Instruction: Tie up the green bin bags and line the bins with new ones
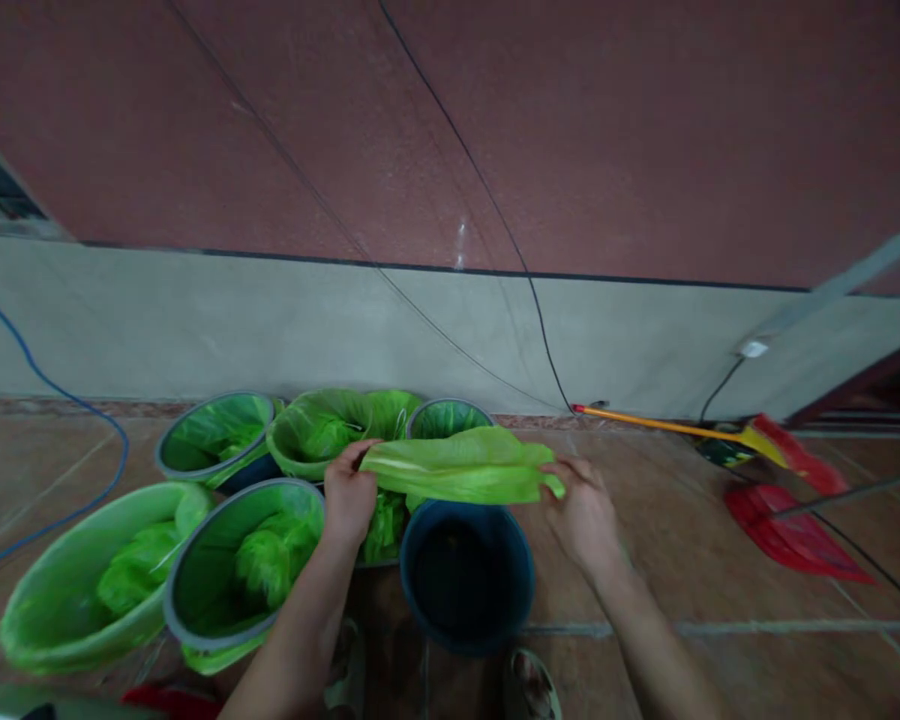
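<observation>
Up close, the left forearm (pixel 292 640) and right forearm (pixel 649 630) stretch out across the view, and here at the end of them is the action! The left hand (pixel 350 492) grips one end of a green bag (pixel 465 465), the right hand (pixel 581 510) pinches the other, and the bag lies stretched sideways between them, long and folded. Just below it in view sits a blue bucket (pixel 521 590), no liner in it, dark inside; whether bag and rim touch, I cannot tell. Down at the bottom edge, a sandal (pixel 531 690) stands close to that bucket.

Over on the left it's crowded: a grey-rimmed bin (pixel 182 615) with a bunched green liner (pixel 274 560) inside, and right beside it a green-covered tub (pixel 37 605). Behind them, more lined containers (pixel 166 460) stand near the foot of the wall (pixel 232 325). A blue hose (pixel 82 400) curves along the far left. Out to the right, well apart from the bucket, a yellow-handled broom (pixel 645 422) lies near a red dustpan (pixel 787 535) on the tiled floor (pixel 795 665).
</observation>
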Demonstrator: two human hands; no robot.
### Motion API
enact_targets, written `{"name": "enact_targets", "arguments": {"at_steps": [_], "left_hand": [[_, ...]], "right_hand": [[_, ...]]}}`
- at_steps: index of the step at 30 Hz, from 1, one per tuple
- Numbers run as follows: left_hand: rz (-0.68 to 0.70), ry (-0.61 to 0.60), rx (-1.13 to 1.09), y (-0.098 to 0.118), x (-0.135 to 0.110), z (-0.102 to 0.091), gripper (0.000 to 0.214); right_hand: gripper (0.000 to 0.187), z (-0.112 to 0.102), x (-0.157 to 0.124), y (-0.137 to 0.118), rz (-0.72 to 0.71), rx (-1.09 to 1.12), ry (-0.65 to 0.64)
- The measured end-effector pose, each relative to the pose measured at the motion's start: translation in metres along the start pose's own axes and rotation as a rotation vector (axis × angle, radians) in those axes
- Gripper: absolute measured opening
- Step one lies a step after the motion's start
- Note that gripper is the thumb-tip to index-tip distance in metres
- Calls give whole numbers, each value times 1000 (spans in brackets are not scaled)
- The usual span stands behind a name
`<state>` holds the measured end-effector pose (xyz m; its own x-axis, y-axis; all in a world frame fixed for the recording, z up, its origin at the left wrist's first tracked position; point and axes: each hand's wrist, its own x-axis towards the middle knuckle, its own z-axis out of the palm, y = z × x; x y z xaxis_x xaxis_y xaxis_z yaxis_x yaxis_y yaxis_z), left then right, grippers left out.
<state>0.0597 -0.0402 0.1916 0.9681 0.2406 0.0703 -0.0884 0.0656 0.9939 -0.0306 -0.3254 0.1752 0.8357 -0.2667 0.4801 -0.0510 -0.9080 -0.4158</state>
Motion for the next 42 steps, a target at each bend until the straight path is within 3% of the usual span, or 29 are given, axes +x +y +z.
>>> {"name": "enact_targets", "arguments": {"at_steps": [4, 7, 11, 16, 19, 21, 23, 28, 32, 36, 39, 42], "left_hand": [[8, -123, 39, -1, -17, 20, 34], [31, -210, 54, -2, -27, 33, 36], [-24, -358, 35, 2, -34, 37, 40], [-187, -650, 32, 22, -39, 28, 54], [-195, -793, -3, 31, -39, 23, 53], [-162, -826, 24, 31, -37, 21, 45], [-50, -745, 133, 26, -35, 22, 33], [442, -244, 514, 12, -32, 24, 9], [556, -6, 631, 10, -34, 23, 7], [592, 51, 697, 11, -35, 19, 11], [632, 39, 700, 13, -36, 19, 17], [668, -26, 704, 13, -39, 23, 21]], "right_hand": [[42, 12, -9, -60, -241, 225, -159], [38, 18, -12, -79, -270, 217, -201], [19, 23, -9, -73, -186, 208, -205], [25, 14, 3, -51, 107, 251, 10], [24, 3, 11, -39, 244, 248, 126], [23, -2, 13, -35, 290, 215, 175], [21, -5, 13, -34, 290, 179, 196], [6, -5, 9, -38, 173, 150, 199], [8, -5, 10, -39, 122, 112, 217], [13, -6, 13, -33, 154, 45, 221], [32, -5, 10, -35, 159, -71, 101], [56, -2, 2, -54, 66, -125, -4]]}}
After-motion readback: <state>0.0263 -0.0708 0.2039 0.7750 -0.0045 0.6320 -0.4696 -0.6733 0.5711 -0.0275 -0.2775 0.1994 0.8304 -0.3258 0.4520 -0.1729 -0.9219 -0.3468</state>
